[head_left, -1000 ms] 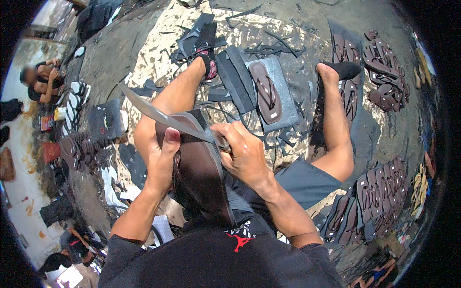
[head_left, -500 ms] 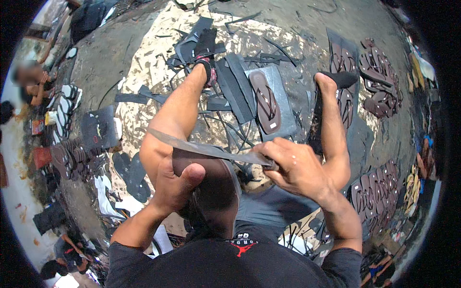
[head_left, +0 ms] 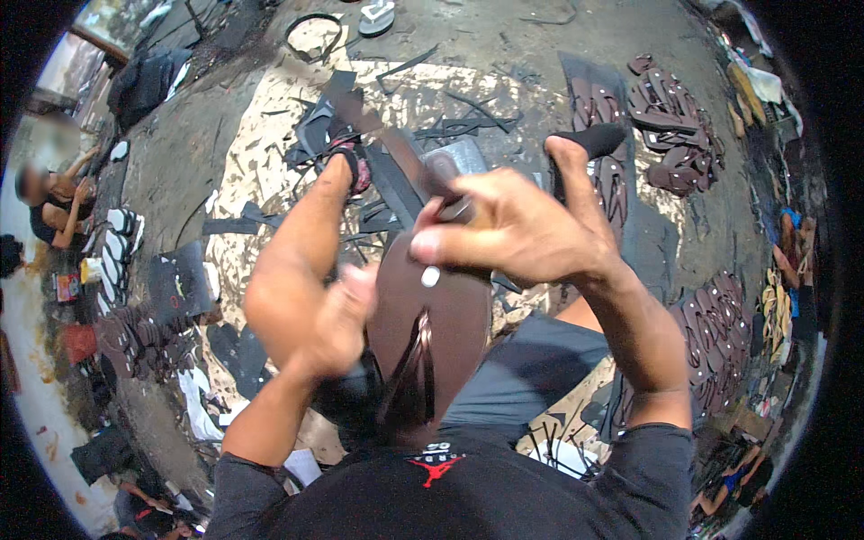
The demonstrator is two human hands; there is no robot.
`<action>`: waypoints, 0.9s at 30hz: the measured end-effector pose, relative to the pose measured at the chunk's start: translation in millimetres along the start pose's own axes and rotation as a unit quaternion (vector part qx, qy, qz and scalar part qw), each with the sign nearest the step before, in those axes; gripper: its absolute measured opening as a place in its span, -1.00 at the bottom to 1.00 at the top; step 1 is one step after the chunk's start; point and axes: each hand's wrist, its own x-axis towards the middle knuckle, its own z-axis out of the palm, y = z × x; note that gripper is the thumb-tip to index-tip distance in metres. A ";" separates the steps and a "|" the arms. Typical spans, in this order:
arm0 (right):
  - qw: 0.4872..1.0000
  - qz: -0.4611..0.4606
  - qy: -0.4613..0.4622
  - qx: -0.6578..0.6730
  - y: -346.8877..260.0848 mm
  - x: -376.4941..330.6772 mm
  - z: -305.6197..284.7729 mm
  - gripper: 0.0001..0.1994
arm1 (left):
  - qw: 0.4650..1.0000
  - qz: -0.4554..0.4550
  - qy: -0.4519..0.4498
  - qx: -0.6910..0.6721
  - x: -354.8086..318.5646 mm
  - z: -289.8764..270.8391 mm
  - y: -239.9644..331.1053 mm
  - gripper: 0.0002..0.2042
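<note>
Between hands: brown sandal (head_left: 459, 328), strap (head_left: 418, 360) facing up. Probably light, bendy; best gripped by sole edges, clear of strap. Left hand (head_left: 337, 315) blurred at sole's left edge, fingers hidden, grip can't be told. Right hand (head_left: 517, 225) curled tight around knife (head_left: 459, 210). Beyond hands, dark strips (head_left: 398, 182); right of right hand, sandal rows (head_left: 715, 328).

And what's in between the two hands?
A brown sandal lies between the left hand and the right hand; the head view shows it.
</note>
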 end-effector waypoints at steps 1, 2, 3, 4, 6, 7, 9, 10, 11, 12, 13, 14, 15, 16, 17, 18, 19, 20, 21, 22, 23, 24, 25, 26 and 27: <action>0.998 0.018 0.056 0.008 -6.0 -12.9 -12.3 -0.56 | 0.995 -0.056 -0.031 -0.082 3.6 -13.9 -6.3 -0.24; 0.993 0.035 0.113 0.019 -9.2 -25.4 -25.7 -0.59 | 0.996 -0.027 0.055 -0.063 12.3 3.2 -11.5 -0.31; 0.972 0.039 0.209 0.100 14.5 -37.8 -30.7 -0.61 | 0.989 -0.003 0.143 -0.037 19.0 21.6 -16.9 -0.38; 0.952 0.036 0.284 0.111 24.1 -44.3 -28.0 -0.65 | 0.962 -0.002 0.098 0.253 8.6 17.7 -30.3 -0.39; 0.925 0.029 0.269 0.266 41.8 -48.1 9.8 -0.69 | 0.937 0.128 0.027 0.323 13.7 61.0 -51.7 -0.36; 0.901 0.029 0.277 0.331 43.7 -57.9 25.4 -0.68 | 0.956 0.167 0.038 0.236 27.9 68.5 -61.7 -0.32; 0.904 0.000 0.275 0.329 46.9 -66.3 65.2 -0.67 | 0.962 0.229 0.137 0.061 39.3 80.7 -72.5 -0.26; 0.929 0.003 0.275 0.245 50.1 -71.1 74.7 -0.68 | 0.962 0.209 0.168 0.048 33.1 47.6 -84.1 -0.29; 0.949 0.008 0.271 0.158 54.7 -75.9 83.0 -0.69 | 0.962 0.198 0.188 0.025 33.8 48.3 -82.6 -0.37; 0.952 0.000 0.291 0.095 62.6 -83.3 90.7 -0.69 | 0.955 0.192 0.225 0.037 32.0 44.6 -83.2 -0.39; 0.951 -0.007 0.309 0.030 75.0 -93.4 97.7 -0.69 | 0.947 0.184 0.260 0.047 28.6 41.1 -85.0 -0.41; 0.946 -0.022 0.321 -0.040 86.1 -100.4 101.4 -0.68 | 0.947 0.185 0.261 0.002 24.7 43.4 -84.9 -0.45; 0.942 -0.018 0.322 -0.092 97.0 -109.1 106.5 -0.70 | 0.944 0.180 0.276 -0.009 19.5 42.0 -86.0 -0.46; 0.935 -0.008 0.324 -0.145 109.2 -122.0 113.3 -0.71 | 0.941 0.170 0.292 -0.023 13.4 38.4 -90.9 -0.46; 0.926 -0.001 0.322 -0.197 116.7 -129.8 117.2 -0.72 | 0.936 0.162 0.309 -0.037 7.8 36.3 -93.7 -0.46; 0.927 0.001 0.318 -0.199 121.4 -132.6 118.3 -0.70 | 0.927 0.144 0.343 -0.039 5.1 35.4 -94.3 -0.48; 0.927 0.004 0.314 -0.204 125.2 -134.4 119.0 -0.68 | 0.929 0.145 0.340 -0.034 3.2 35.1 -95.7 -0.49; 0.927 0.006 0.311 -0.209 128.0 -134.8 120.3 -0.66 | 0.930 0.145 0.337 -0.029 1.6 35.6 -97.0 -0.49; 0.933 0.021 0.293 -0.210 128.8 -134.2 121.5 -0.64 | 0.931 0.145 0.333 -0.024 0.0 36.5 -98.6 -0.49; 0.937 0.032 0.276 -0.213 126.5 -131.3 118.6 -0.63 | 0.926 0.159 0.342 -0.011 1.3 39.5 -99.2 -0.53; 0.941 0.043 0.259 -0.215 123.1 -127.8 115.3 -0.62 | 0.929 0.151 0.337 -0.002 -1.8 36.4 -99.9 -0.54; 0.945 0.062 0.231 -0.222 116.5 -122.5 111.6 -0.60 | 0.932 0.144 0.332 0.008 -7.8 29.9 -102.6 -0.55; 0.949 0.046 0.220 -0.222 113.9 -113.4 109.4 -0.60 | 0.936 0.137 0.325 0.019 -13.5 21.5 -105.9 -0.56; 0.951 0.034 0.211 -0.223 111.1 -103.8 107.6 -0.60 | 0.946 0.123 0.297 0.044 -17.7 15.5 -110.2 -0.58; 0.954 0.022 0.201 -0.223 109.0 -93.2 105.9 -0.60 | 0.923 0.085 0.371 0.065 -21.4 15.5 -116.3 -0.53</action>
